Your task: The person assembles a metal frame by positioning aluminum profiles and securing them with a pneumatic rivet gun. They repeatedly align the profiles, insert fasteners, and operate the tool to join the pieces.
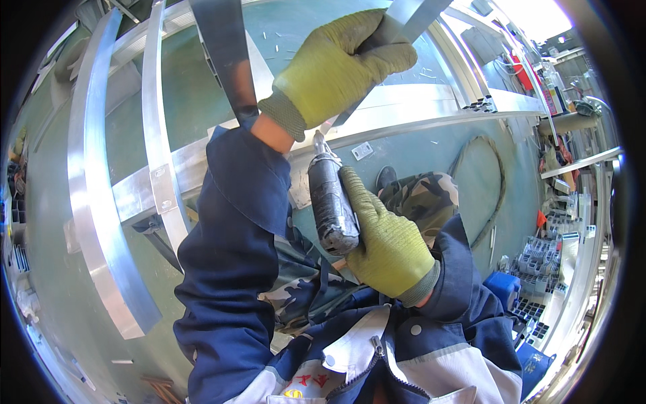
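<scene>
My left hand (336,71), in a yellow-green knit glove, is closed round a shiny flat metal bar (412,19) near the top of the view. Below it, my gloved right hand (392,252) grips a black, worn power drill (331,205). Its narrow metal nose points up toward a long aluminium rail (397,128) that runs crosswise beneath my left hand. Whether the tip touches metal cannot be made out. A dark flat bar (229,57) passes beside my left wrist, which hides part of it.
Long curved-looking aluminium profiles (94,195) stand to the left, one (158,135) crossing the rail. A dark hose (498,188) loops on the green floor (464,175) at right. Stacked profile pieces (538,266) and a blue container (501,288) lie farther right. Small metal scraps litter the floor.
</scene>
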`<state>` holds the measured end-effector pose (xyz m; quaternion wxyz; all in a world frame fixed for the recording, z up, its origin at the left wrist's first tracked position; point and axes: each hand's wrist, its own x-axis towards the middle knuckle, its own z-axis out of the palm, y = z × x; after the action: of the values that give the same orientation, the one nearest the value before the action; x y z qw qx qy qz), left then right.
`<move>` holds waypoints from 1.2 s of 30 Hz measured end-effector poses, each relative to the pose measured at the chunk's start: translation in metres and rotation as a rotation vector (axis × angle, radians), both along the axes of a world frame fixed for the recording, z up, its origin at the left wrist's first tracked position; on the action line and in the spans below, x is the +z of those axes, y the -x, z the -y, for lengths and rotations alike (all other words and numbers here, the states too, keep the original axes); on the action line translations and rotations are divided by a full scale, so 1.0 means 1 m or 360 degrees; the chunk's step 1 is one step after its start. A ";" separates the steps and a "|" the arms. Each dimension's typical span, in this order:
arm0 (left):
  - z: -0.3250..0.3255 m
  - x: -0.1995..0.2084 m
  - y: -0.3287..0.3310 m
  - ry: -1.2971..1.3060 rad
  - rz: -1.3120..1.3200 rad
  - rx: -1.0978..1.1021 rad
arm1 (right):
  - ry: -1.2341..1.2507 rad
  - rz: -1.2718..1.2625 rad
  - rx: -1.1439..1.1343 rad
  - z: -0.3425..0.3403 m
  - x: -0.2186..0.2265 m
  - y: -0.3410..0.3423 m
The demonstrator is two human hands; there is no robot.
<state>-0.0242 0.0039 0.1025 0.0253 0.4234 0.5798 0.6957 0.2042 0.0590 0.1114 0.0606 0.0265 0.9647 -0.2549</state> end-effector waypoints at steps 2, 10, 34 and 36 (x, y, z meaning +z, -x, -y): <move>-0.001 -0.002 -0.001 -0.0008 0.0028 0.0018 | -0.0056 0.0011 -0.0009 0.006 -0.004 0.003; 0.004 0.006 0.010 0.0047 0.0117 -0.0406 | -0.0176 0.0068 -0.0022 0.015 -0.009 0.012; 0.000 0.004 -0.001 -0.0038 0.0047 -0.0130 | -0.0284 0.0227 -0.0052 0.030 -0.012 0.015; 0.000 0.006 -0.003 -0.0036 0.0063 -0.0131 | -0.0274 0.0235 -0.0060 0.030 -0.012 0.016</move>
<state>-0.0216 0.0034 0.1082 0.0605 0.4333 0.5535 0.7087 0.1887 0.0292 0.0997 0.1242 0.0686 0.9752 -0.1696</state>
